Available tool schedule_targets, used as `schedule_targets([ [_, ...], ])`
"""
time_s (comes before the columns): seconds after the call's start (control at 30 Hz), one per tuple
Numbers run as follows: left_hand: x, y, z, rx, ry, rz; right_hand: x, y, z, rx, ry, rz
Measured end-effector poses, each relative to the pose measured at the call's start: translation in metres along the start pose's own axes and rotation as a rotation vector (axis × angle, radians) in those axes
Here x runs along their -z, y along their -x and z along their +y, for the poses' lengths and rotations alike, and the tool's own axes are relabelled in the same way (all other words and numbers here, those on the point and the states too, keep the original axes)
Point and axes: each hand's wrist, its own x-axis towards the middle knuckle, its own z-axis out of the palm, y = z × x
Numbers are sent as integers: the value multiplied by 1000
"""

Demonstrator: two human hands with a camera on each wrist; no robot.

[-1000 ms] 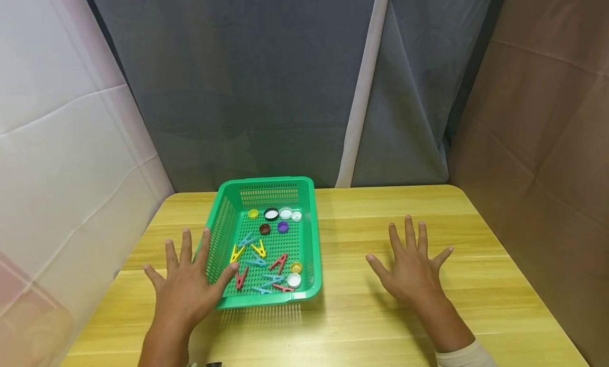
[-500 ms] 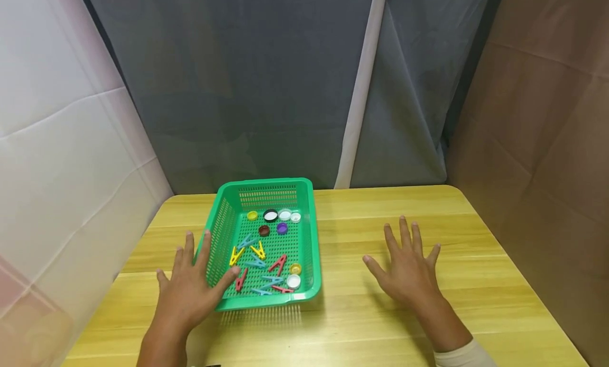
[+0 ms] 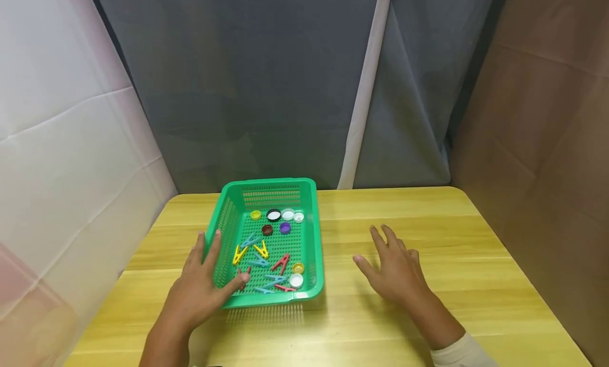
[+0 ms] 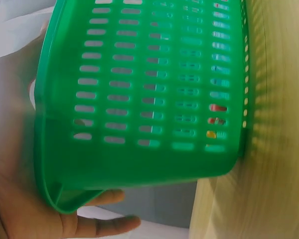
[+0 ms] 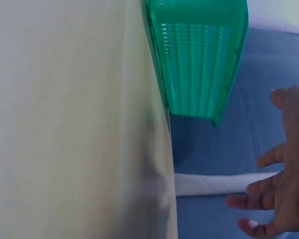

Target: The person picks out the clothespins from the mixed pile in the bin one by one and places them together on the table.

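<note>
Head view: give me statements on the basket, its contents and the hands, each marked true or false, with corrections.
1. The green basket stands on the wooden table. True.
2. The purple cap lies inside the basket. True.
3. Every clothespin is blue. False: yellow clothespins and red clothespins lie there too.
4. The right hand holds nothing. True.
5. The left hand is at the basket's right side. False: it is at the left side.

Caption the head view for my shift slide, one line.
Left hand at the near left corner of a green basket holding clothespins and round caps; right hand hovering over the wooden table.
</note>
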Motion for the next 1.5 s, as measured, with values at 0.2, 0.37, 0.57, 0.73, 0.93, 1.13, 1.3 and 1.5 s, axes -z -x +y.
schedule_targets([
  [0.2, 1, 6, -10, -24, -6, 19, 1, -16, -25, 103, -87, -19],
  [0.37, 0, 8, -15, -50, 45, 29, 8, -35, -49, 156, -151, -31],
  [0.57, 1, 8, -23, -92, 168, 27, 17, -53, -70, 181, -215, -60],
  [0.73, 5, 8, -37, -186, 391, 9, 18, -64, -82, 174, -259, -77],
  [0.93, 5, 10, -49, -260, 597, -67, 14, -71, -90, 189, -307, -110],
  [1.13, 6, 9, -56, -278, 600, -83, 7, -83, -101, 235, -369, -161],
  [1.3, 2, 8, -63, -270, 610, -101, 3, -92, -110, 280, -416, -204],
  [1.5, 0, 7, -64, -249, 605, -103, -6, -100, -121, 351, -458, -307],
])
